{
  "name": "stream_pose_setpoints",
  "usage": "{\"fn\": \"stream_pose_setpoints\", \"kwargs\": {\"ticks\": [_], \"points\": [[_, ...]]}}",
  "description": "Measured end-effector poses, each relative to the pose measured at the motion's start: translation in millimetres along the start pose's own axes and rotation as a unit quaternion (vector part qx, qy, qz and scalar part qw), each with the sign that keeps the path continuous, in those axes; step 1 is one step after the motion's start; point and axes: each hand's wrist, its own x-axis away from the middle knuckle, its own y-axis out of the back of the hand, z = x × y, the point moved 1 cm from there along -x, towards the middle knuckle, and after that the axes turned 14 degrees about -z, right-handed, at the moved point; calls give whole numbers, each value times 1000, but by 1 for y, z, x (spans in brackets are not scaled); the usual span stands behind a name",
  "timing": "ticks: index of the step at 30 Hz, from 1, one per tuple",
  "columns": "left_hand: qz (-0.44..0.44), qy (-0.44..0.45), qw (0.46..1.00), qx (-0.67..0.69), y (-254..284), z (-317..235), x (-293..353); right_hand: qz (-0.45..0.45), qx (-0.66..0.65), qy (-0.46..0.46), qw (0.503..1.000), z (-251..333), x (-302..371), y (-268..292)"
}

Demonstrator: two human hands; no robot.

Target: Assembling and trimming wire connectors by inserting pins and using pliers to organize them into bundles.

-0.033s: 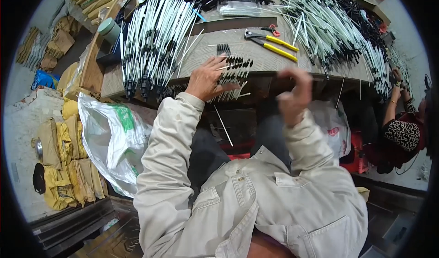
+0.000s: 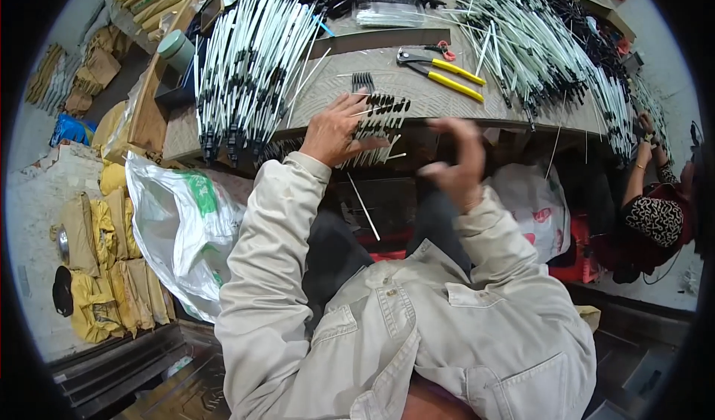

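While the left hand (image 2: 332, 133) clasps one rod cluster (image 2: 389, 106), the right hand (image 2: 463, 173) curves loosely, fingers (image 2: 469, 144) released.

Pliers (image 2: 448, 66): yellow handles. Below-left of pliers: short rods (image 2: 385, 108), black tips. Farther left: large bundle (image 2: 257, 59), white-and-black. Well right of pliers: black sleeve (image 2: 657, 221), whitish squiggles.

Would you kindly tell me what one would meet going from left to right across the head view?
Blue bundle → pale green container → bundle of white rods → left hand → right hand → white bag with red marks → co-worker's patterned sleeve.
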Motion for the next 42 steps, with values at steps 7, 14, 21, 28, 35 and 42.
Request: {"fn": "stream_pose_setpoints", "kwargs": {"ticks": [7,14,21,28,35,42], "points": [[30,4,999,-13,4,1,5,180,-265,-243,916,-7,-15,-67],[-14,46,998,32,1,11,14,210,-368,-252,870,5,-27,-87],[-8,85,993,86,0,10,13,114,-362,-280,882,14,-24,-89],[0,32,999,-34,0,1,8,-32,-145,-183,972,2,18,-49],[19,6,1000,-16,3,3,8,456,-280,-182,825,71,115,-51],[93,-69,993,-10,2,10,4,297,-379,-330,812,36,44,-57]]}}
